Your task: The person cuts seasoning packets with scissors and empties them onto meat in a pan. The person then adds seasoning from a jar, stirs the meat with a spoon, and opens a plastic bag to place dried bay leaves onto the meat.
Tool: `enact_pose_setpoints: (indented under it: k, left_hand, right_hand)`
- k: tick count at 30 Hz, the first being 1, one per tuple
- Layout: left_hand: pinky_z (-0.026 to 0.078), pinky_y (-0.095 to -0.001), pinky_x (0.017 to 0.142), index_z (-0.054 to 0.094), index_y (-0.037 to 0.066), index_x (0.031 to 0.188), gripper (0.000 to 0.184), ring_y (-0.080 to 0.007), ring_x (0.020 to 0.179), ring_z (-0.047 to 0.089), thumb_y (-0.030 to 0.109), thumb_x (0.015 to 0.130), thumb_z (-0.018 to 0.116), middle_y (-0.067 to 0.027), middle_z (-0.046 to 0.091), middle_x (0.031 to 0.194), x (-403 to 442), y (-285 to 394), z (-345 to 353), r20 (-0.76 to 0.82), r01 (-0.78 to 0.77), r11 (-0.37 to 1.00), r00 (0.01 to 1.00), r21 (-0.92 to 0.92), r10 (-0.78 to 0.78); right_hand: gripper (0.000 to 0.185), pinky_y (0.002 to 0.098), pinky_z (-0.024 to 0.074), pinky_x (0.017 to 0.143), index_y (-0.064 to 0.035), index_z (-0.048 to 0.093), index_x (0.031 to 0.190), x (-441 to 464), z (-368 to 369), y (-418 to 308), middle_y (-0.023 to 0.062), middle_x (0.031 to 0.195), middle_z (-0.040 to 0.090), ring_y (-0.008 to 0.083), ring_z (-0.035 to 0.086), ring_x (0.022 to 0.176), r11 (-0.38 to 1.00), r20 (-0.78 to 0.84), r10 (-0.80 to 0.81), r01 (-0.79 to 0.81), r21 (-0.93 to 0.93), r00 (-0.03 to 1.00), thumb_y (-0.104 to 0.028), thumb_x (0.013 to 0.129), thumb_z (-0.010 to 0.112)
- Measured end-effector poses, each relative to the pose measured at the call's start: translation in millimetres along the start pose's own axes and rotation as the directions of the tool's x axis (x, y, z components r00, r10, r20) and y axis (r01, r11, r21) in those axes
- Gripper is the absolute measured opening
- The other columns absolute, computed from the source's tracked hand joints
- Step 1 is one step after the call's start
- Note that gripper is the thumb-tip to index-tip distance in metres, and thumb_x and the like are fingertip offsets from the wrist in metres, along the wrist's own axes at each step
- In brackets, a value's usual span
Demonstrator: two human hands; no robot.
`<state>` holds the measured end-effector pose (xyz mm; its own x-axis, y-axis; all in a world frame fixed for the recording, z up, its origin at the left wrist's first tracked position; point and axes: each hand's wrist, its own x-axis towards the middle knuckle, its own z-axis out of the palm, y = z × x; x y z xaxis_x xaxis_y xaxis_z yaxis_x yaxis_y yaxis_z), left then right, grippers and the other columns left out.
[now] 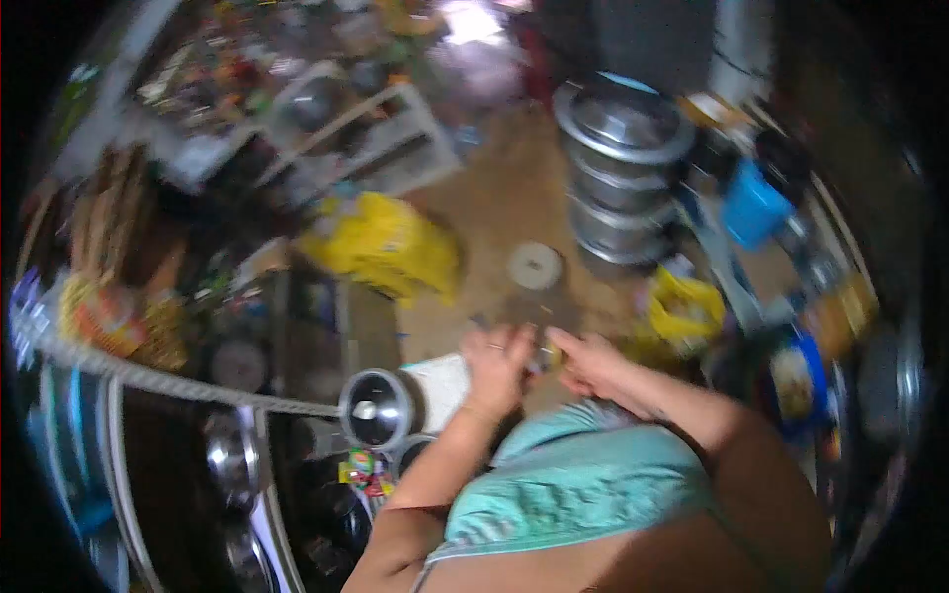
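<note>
My left hand (pixel 499 364) and my right hand (pixel 590 366) are close together in front of my body, above the brown floor. Both have their fingers curled in. Between them shows a small yellowish thing (pixel 552 352), too blurred to name; my right thumb and fingers press on it. The left fingers also close around something small that I cannot make out. Beyond the hands, a pale round disc (pixel 535 266) with a dark centre lies on the floor. A white flat piece (pixel 437 393) is just left of my left wrist.
Stacked metal pots (pixel 625 208) stand ahead right, near a blue bucket (pixel 756 203). Yellow bags lie left (pixel 386 245) and right (pixel 684 308). A metal pot (pixel 377 411) is by my left forearm, beside a shelf (pixel 188 390). A blue-rimmed basin (pixel 819 381) sits at right.
</note>
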<state>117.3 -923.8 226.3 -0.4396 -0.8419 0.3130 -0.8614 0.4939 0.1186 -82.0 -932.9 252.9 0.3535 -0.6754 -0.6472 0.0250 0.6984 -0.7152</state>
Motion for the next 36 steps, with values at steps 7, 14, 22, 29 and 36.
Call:
enact_pose_setpoints:
  k: [7,14,22,29,36]
  left_hand:
    - [0.034,-0.0532,0.093,0.054,0.018,0.127,0.077,-0.0345,0.11,0.047,0.037,0.058,0.083,-0.0108,0.054,0.119,97.1,-25.6,6.4,-0.068,0.096,0.987,0.992,-0.127,-0.105]
    - [0.035,-0.0514,0.086,0.058,0.015,0.121,0.075,-0.0335,0.103,0.049,0.037,0.053,0.081,-0.0123,0.055,0.114,200.1,-92.1,28.8,-0.013,-0.112,0.989,0.994,-0.101,0.111]
    - [0.03,-0.0544,0.102,0.059,0.016,0.122,0.072,-0.0354,0.112,0.044,0.042,0.059,0.081,-0.0098,0.054,0.118,320.3,-94.1,24.6,-0.155,-0.38,0.918,0.919,-0.112,0.361]
    - [0.031,-0.0567,0.101,0.061,0.015,0.12,0.071,-0.0299,0.109,0.047,0.038,0.057,0.083,-0.0072,0.054,0.114,440.1,-68.2,33.4,-0.247,-0.456,0.862,0.881,-0.22,0.403]
    - [0.028,-0.0583,0.104,0.061,0.021,0.12,0.07,-0.0285,0.11,0.046,0.033,0.055,0.084,-0.0055,0.053,0.116,591.2,-18.4,71.6,-0.168,-0.495,0.853,0.866,-0.164,0.47]
  right_hand:
    - [0.051,0.0488,0.0483,0.088,-0.0026,0.053,0.118,67.3,-53.0,-71.1,0.0248,0.11,0.061,0.0441,0.058,0.105,0.358,0.12,-0.736,0.533,-0.767,0.666,-0.037,0.085,0.07]
    - [0.039,0.0305,0.0438,0.043,-0.0048,0.057,0.109,118.4,-59.2,-137.0,0.0058,0.061,0.055,0.014,0.053,0.048,0.734,-0.192,-0.636,0.509,-0.45,0.748,-0.039,0.091,0.064]
    - [0.061,0.0306,0.0501,0.046,0.0057,0.057,0.106,129.8,-129.7,-210.2,0.0152,0.075,0.066,0.0198,0.063,0.056,0.958,-0.159,-0.077,0.03,-0.285,0.984,-0.054,0.096,0.049]
    - [0.053,0.0376,0.0524,0.072,-0.0006,0.056,0.125,107.8,-177.4,-281.1,0.0161,0.086,0.068,0.0274,0.067,0.079,0.592,-0.297,-0.746,0.39,-0.705,0.596,-0.04,0.09,0.063]
    - [0.046,0.0309,0.0526,0.071,-0.0043,0.054,0.125,155.5,-312.9,-339.4,0.0086,0.09,0.066,0.0172,0.065,0.08,0.507,-0.327,-0.86,0.577,-0.641,0.392,-0.019,0.085,0.07]
